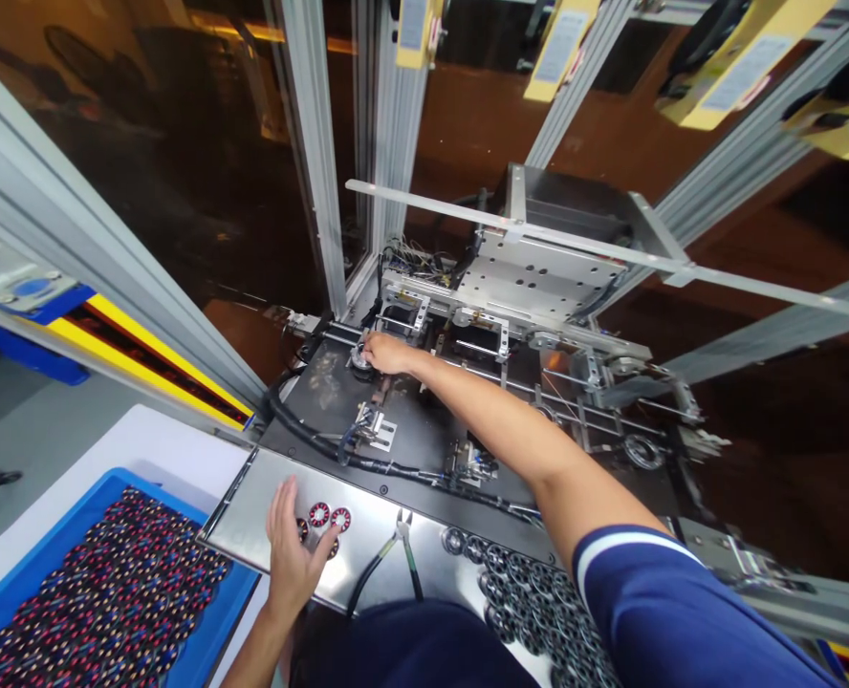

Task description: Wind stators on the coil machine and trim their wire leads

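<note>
My left hand (295, 549) rests at the left end of the metal ledge, fingers stretched and thumb apart. Several small wound motor stators, red and black, lie under and beside it; one stator (319, 514) is between fingers and thumb on the ledge, another stator (340, 519) by the thumb tip. Reaching far forward, my right hand (387, 353) has its fingers closed on a round metal part (359, 356) at the left end of the machine's bed. The fingertips partly cover that part, so its seating is hard to see.
Cutting pliers (388, 559) lie on the ledge (252, 497). Many metal rings (539, 597) are packed at its right. A blue tray (113, 478) full of stators stands at lower left. Sensor brackets (374, 427), a black cable (310, 440) and aluminium posts (316, 143) surround the bed.
</note>
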A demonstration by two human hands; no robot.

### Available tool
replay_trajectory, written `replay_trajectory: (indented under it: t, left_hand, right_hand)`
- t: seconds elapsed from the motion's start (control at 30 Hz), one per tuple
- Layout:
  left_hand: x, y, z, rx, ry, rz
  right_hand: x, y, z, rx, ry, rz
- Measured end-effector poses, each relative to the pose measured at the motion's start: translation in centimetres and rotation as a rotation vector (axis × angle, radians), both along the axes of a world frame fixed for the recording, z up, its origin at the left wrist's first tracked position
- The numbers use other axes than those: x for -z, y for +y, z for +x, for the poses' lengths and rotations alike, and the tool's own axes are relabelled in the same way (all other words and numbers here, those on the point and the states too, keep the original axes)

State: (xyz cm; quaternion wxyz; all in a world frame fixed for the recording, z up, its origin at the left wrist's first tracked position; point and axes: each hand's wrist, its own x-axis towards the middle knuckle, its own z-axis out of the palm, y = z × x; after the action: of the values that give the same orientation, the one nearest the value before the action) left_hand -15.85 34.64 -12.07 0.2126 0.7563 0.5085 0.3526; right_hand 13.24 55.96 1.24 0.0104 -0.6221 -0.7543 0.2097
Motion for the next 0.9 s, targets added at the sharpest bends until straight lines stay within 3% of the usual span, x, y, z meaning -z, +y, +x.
replay_trajectory:
  t: [0.4, 0.63, 0.77, 0.9]
  left_hand:
    - [0.6, 0.0, -0.2, -0.017, -0.008, -0.011]
    - [1.2, 0.1, -0.1, -0.052, -0.014, 0.046]
    - [1.3, 0.1, -0.1, -0.052, -0.015, 0.066]
    - [1.2, 0.2, -0.1, -0.04, -0.009, 0.081]
  right_hand:
    - [0.4, 0.8, -1.1, 0.049, -0.117, -0.056]
    - [0.0, -2.9, 0.0, -0.05, -0.134, 0.173]
    - [0.4, -4.9, 0.7, -0.17, -0.156, 0.141]
    - [0.9, -5.4, 0.7, -0.201, -0.207, 0.11]
